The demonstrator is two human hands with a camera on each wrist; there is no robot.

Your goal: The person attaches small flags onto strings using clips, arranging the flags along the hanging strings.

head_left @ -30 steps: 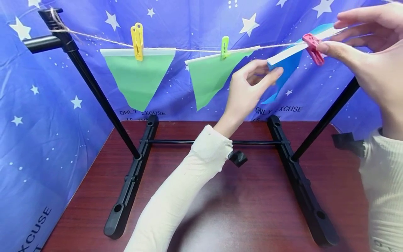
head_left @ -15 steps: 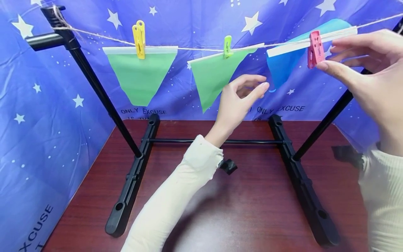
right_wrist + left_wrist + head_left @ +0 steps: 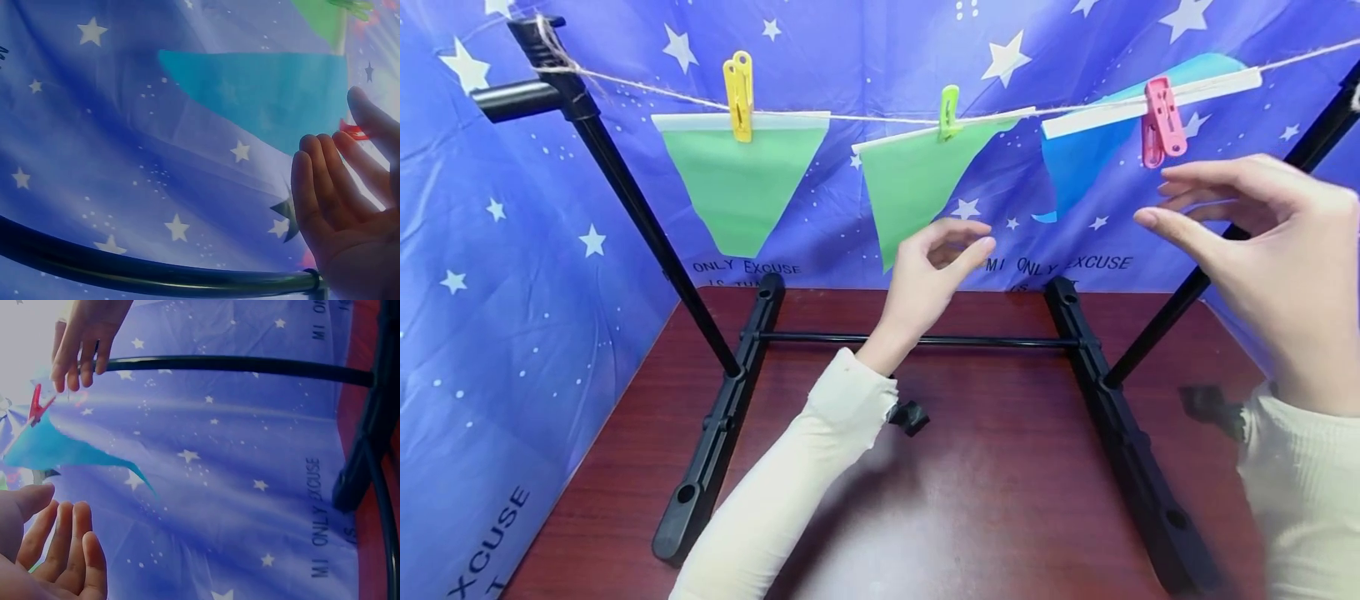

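A blue paper flag (image 3: pixel 1081 158) with a white top strip hangs tilted from a string (image 3: pixel 865 120), held by a pink clothespin (image 3: pixel 1165 121). Just below that clothespin is my right hand (image 3: pixel 1270 233), fingers loosely bent, holding nothing. My left hand (image 3: pixel 917 279) hovers in front of the lower tip of the middle green flag (image 3: pixel 910 175), its fingers relaxed with nothing between them. A lime clothespin (image 3: pixel 949 112) clips this flag. Farther left, a yellow clothespin (image 3: pixel 740 96) clips another green flag (image 3: pixel 741 187). In the left wrist view the blue flag (image 3: pixel 62 447) hangs between both hands.
A black stand (image 3: pixel 647 233) carries the string between its uprights, and its feet rest on a dark red tabletop (image 3: pixel 985 467). A low crossbar (image 3: pixel 985 341) joins the feet. Behind hangs a blue star-patterned cloth (image 3: pixel 587 333).
My left hand has let go of the blue flag and moved down and left. My right hand has released the pink clothespin and dropped below it. The clothespin and flag stay on the string.
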